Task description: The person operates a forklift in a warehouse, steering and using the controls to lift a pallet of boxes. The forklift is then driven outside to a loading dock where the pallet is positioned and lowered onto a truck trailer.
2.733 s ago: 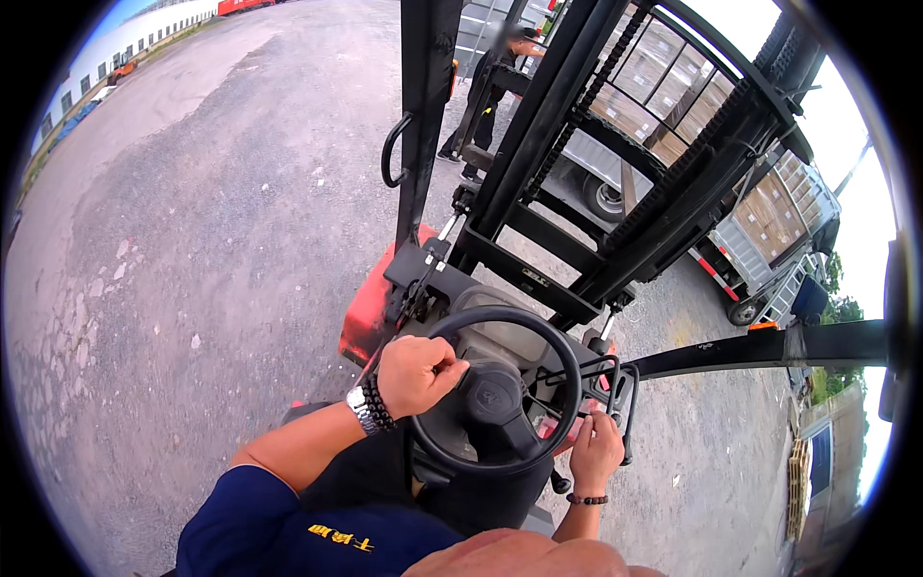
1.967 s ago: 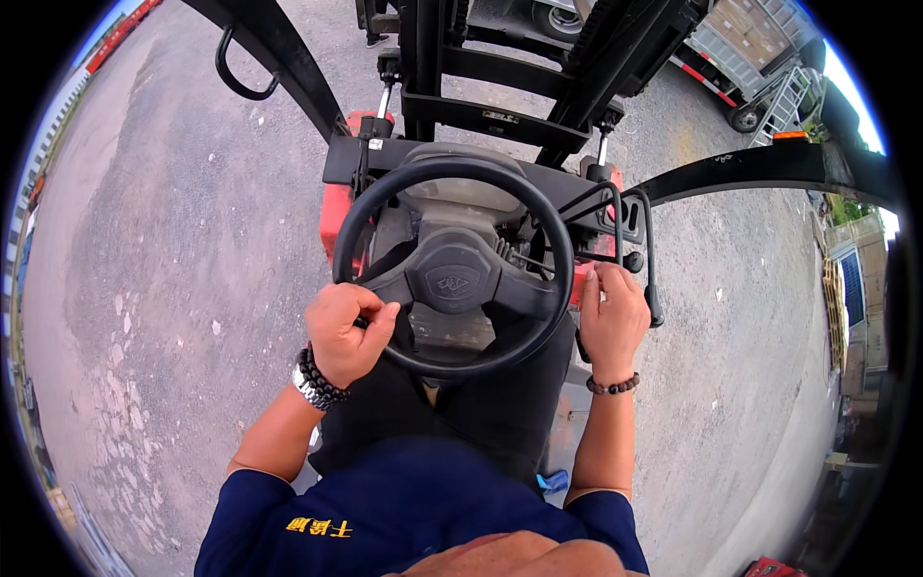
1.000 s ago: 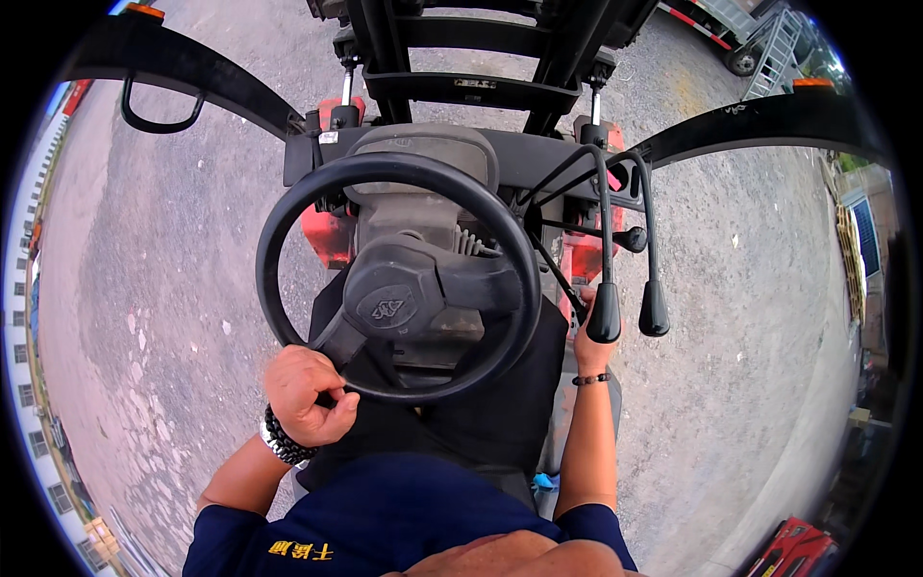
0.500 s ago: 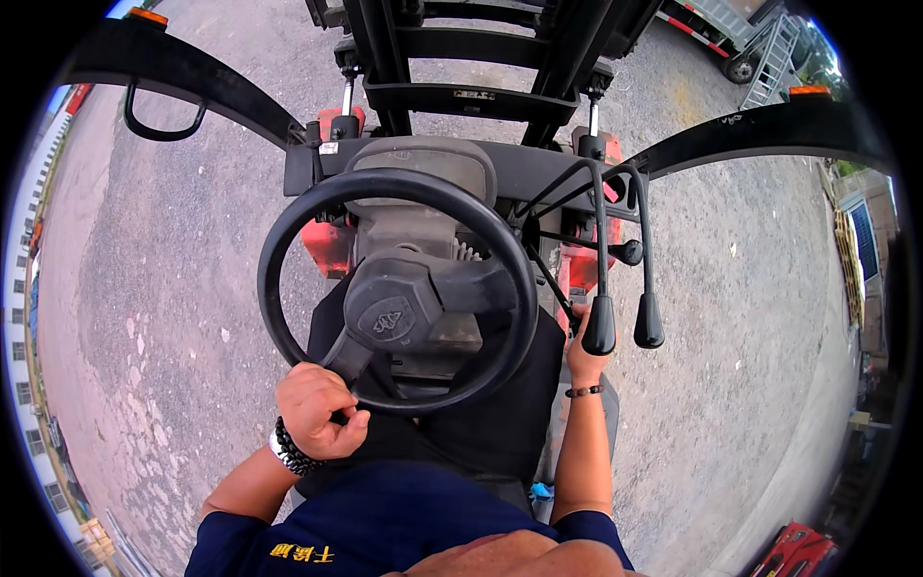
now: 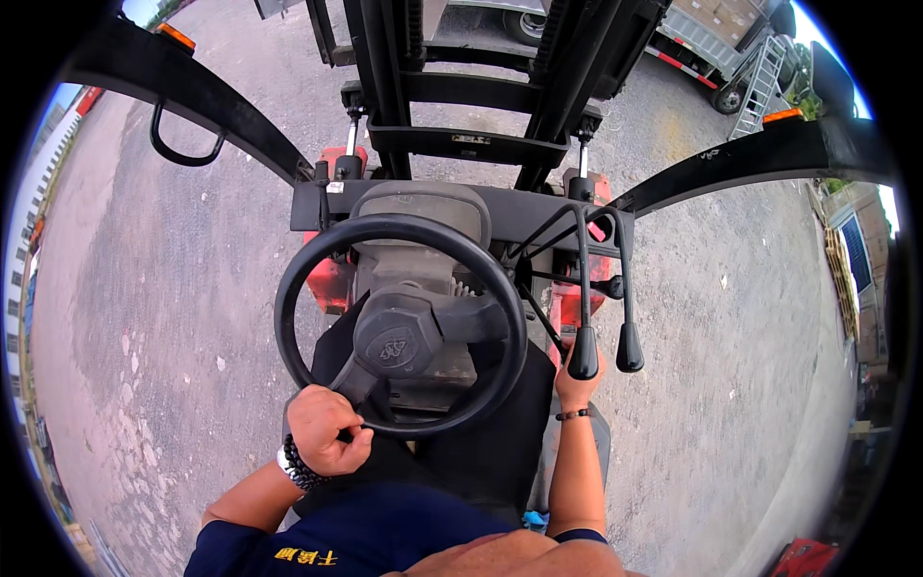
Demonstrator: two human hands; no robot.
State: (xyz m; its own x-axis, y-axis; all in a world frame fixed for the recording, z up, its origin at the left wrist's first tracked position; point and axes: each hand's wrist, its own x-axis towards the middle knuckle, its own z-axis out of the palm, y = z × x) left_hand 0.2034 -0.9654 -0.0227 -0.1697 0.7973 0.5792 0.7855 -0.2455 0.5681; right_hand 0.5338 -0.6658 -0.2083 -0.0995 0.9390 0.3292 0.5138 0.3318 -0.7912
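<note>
I sit behind the black steering wheel (image 5: 516,363) of a forklift. My left hand (image 5: 327,429) is closed at the wheel's lower left rim, its fingers curled; whatever lies under the palm is hidden. To the right of the wheel, my right hand (image 5: 579,381) is closed low at the end of a thin black lever (image 5: 545,322). A black-knobbed control lever (image 5: 584,354) hangs in front of that hand and hides part of its fingers. Beside it stands a second knobbed lever (image 5: 629,346), with no hand on it.
Ahead rises the black mast (image 5: 471,91), between two tilt cylinders. Black frame posts (image 5: 260,135) curve along both sides. Beyond the mast, at the far right, a truck (image 5: 687,60) carries boxes, with a ladder (image 5: 760,87) beside it. Pallets (image 5: 839,274) stand along the right edge.
The view has tilted upward, so the wheel and mast sit lower and more of the truck shows. Both hands keep their places on the wheel and lever.
</note>
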